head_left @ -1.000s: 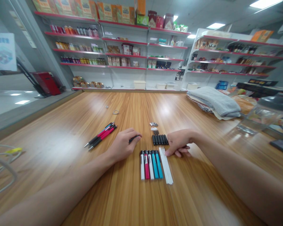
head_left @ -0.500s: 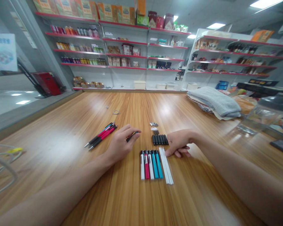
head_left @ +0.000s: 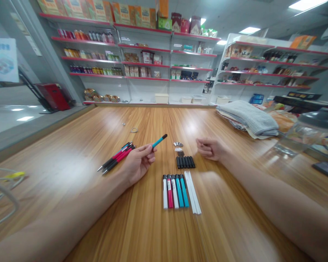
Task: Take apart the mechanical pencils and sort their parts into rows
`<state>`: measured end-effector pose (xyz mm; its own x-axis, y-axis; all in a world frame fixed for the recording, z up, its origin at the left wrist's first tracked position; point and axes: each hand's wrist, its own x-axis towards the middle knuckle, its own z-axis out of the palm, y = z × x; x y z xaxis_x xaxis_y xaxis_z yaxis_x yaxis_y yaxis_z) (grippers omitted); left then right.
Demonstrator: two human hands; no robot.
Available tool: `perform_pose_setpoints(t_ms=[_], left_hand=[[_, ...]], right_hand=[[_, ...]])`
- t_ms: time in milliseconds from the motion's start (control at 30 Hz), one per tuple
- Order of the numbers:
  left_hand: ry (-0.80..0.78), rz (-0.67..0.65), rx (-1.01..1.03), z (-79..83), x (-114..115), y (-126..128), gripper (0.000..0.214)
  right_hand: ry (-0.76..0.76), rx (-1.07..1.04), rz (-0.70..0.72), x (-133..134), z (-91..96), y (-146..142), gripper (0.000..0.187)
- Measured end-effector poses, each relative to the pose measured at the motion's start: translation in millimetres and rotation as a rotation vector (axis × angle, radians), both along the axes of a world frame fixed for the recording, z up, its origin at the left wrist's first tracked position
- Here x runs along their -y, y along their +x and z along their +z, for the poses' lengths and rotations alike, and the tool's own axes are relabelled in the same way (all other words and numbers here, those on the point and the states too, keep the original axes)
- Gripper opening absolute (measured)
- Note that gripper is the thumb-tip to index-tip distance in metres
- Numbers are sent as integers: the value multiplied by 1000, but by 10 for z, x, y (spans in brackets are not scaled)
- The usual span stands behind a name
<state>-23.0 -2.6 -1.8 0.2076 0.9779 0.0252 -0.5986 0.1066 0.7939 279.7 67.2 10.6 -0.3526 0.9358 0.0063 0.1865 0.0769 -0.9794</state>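
Observation:
My left hand [head_left: 140, 162] pinches a blue pen barrel [head_left: 159, 141] whose black end points up and to the right. Across from it, above the table, my right hand [head_left: 211, 148] is closed with its fingers curled; whatever it holds, if anything, is hidden. Between and below the hands lie several black pen grips [head_left: 185, 162] in a row. Several white, pink and blue pen barrels [head_left: 176, 191] lie side by side, with white refills [head_left: 192, 193] along their right. Metal pen tips [head_left: 178, 144] and small white pieces [head_left: 178, 149] sit above the grips, springs beside them.
Assembled pens [head_left: 116, 158] lie in a pile left of my left hand. A ring-shaped object [head_left: 133, 130] rests farther back. Folded cloth [head_left: 247, 116], a clear jar [head_left: 307, 131] and a phone [head_left: 326, 170] are on the right; cables [head_left: 5, 193] on the left.
My right hand has lifted away from beside the grips and refills and moved up and back. My left hand has turned, bringing the blue barrel into view.

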Motion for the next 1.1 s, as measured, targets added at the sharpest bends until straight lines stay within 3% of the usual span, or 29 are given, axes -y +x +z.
perform_pose_setpoints(t_ms=[67,100,133,200,300,400,500,567,633,700,800,900,1000,1100], left_hand=[[-45,-44,51,-5,-14,-15,6],[-59,-56,66,-10,-20,-23,5],[-68,-61,79,-17,-24,-30,5],[-79,-63,87,-29,-30,-36,6],[-63,-76,7,-41,-12,-14,8],[34,-98,-184,-38,49,46,19],[126,-127,-352,-16,120,106,25],[135,-158,-409,11,148,129,27],[110,-166,-396,45,154,138,24],[63,-145,-317,81,143,134,9],[-29,-124,-198,115,121,114,38],[-74,-111,-160,116,112,101,48],[-80,-110,-159,103,112,106,46],[-86,-107,-179,91,108,114,39]], right_hand=[[126,-36,-195,-35,-61,-130,39],[236,4,-388,-47,-81,-182,37],[307,75,-489,-49,-92,-218,36],[447,258,-606,-15,-86,-253,36],[597,423,-421,152,-36,-304,38],[690,345,-128,400,11,-480,47],[697,234,38,610,36,-731,45],[688,185,66,672,40,-848,31],[611,127,42,645,25,-876,28],[479,40,-58,527,-10,-812,31],[292,-83,-307,251,-84,-609,36],[167,-199,-454,13,-136,-410,35],[173,-204,-512,-63,-148,-328,36],[361,-28,-568,23,-120,-374,38]])
